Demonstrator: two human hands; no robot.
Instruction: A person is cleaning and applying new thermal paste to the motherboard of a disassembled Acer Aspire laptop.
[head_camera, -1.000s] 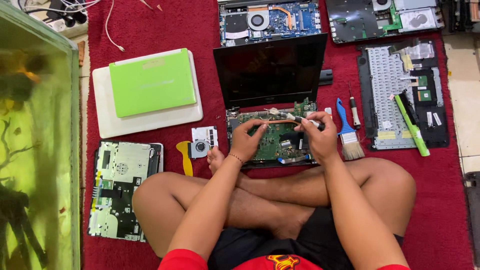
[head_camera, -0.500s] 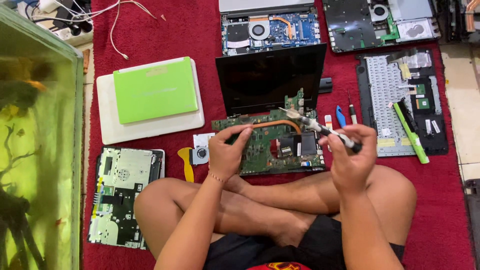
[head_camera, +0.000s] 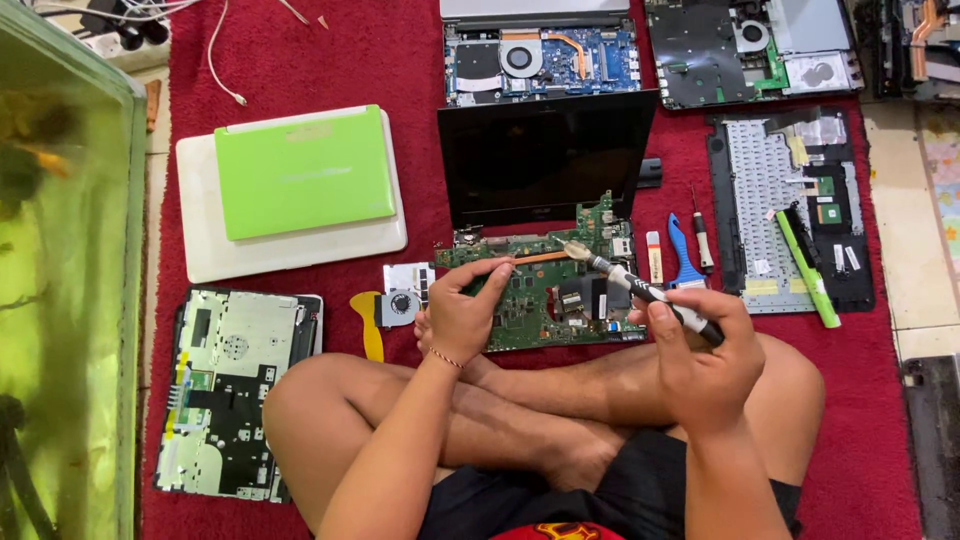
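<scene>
The left hand (head_camera: 462, 318) now tilts the green laptop circuit board (head_camera: 545, 290) up; the right hand (head_camera: 700, 360), at three o'clock, grips a black-handled brush (head_camera: 640, 290), seemingly cleaning it.

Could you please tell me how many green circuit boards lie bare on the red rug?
1: the green circuit board in front of the black screen, held by the left hand. Others sit inside opened cases.

A green circuit board (head_camera: 545, 295) sits in the middle of the frame, tilted up off the red rug (head_camera: 300, 60), just below a black laptop screen. It is covered in small parts, with a copper strip along its top. A thin brush (head_camera: 640, 290) with a black and grey handle points up-left, its tip touching the board's top edge.
</scene>
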